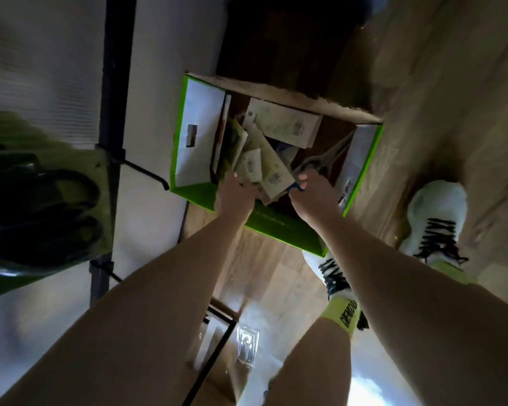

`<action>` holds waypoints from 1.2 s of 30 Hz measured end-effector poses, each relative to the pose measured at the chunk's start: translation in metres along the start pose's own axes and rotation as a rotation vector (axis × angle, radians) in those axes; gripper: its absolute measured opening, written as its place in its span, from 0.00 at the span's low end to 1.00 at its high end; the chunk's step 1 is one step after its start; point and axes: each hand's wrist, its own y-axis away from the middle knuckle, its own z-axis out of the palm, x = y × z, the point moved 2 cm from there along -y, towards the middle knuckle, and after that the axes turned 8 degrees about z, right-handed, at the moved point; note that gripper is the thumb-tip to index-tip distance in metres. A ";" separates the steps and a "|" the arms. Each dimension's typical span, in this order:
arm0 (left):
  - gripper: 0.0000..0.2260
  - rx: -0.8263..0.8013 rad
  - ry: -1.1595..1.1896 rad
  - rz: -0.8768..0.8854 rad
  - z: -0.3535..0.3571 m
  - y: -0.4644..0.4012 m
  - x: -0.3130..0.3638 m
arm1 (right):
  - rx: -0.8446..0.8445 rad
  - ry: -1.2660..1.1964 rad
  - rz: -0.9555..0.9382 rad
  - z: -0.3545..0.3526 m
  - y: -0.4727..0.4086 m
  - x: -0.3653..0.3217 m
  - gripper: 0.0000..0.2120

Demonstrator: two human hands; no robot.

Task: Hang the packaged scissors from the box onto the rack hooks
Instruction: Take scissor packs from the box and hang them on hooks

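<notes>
The packaged scissors (264, 153) are seen heaped loosely inside the open box (188, 136) near the centre of the frame, pale cards overlapping at all angles with small barcode stickers showing, too blurred to be read; one pair of scissors (329, 158) with grey blades and a blue handle lies at the right of the heap, its handle end gripped by the curled fingers of the right hand (311, 190); the left hand (235, 193) is reached in at the lower left of the heap, its fingertips lost among the packages, so whether anything is grasped cannot be told; the box has bright green edges and white flaps folded outward at left and right, with faint lettering on its near green wall that cannot be made out; a black rack post (112, 83) runs down the left of the frame, with a bare hook (147, 174) jutting toward the box; at far left a green-backed package (41, 212) holding dark-handled scissors is seen hung on the rack, blurred; white shoes (434, 227) with black laces and yellow-green socks (342, 315) bearing unreadable black print stand just beside the box on the wood-patterned floor (423, 112).
</notes>
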 end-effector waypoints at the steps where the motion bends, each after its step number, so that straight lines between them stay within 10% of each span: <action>1: 0.16 0.035 -0.004 -0.002 0.004 -0.015 -0.010 | -0.003 -0.021 -0.026 0.010 -0.012 -0.002 0.13; 14: 0.05 0.100 -0.205 -0.074 0.036 -0.141 -0.075 | -0.148 -0.124 -0.030 0.110 -0.104 -0.027 0.10; 36: 0.21 0.040 -0.042 -0.157 0.019 -0.068 -0.036 | -0.066 -0.187 0.092 0.004 -0.030 -0.010 0.07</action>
